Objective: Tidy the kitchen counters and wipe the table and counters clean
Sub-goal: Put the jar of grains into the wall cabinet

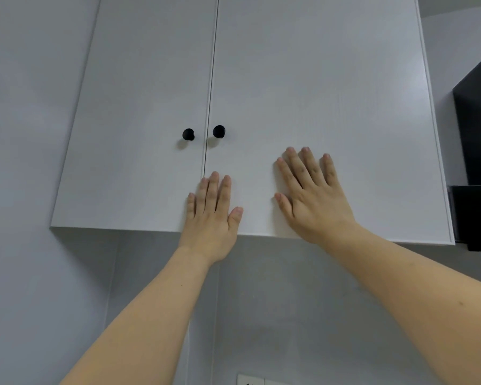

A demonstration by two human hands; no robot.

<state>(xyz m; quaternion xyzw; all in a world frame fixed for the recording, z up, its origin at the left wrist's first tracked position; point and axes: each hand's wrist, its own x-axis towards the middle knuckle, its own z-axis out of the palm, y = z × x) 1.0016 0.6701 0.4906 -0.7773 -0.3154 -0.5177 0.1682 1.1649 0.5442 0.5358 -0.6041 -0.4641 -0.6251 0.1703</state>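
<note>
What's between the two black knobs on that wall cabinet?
Only the closed doors' seam runs between left knob and right knob, per the head view.

No legible text, labels, brands or nos. anywhere. Cabinet doors [317, 93] plain white, 2 black knobs [188, 134] unmarked. Wall plate [250, 379] at bottom edge shows dark marks, too small & cut off to read.

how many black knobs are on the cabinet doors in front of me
2. One black knob sits on the left door, close to the centre seam. The other knob sits on the right door, just across that seam, above the left hand. None seems hidden.
</note>
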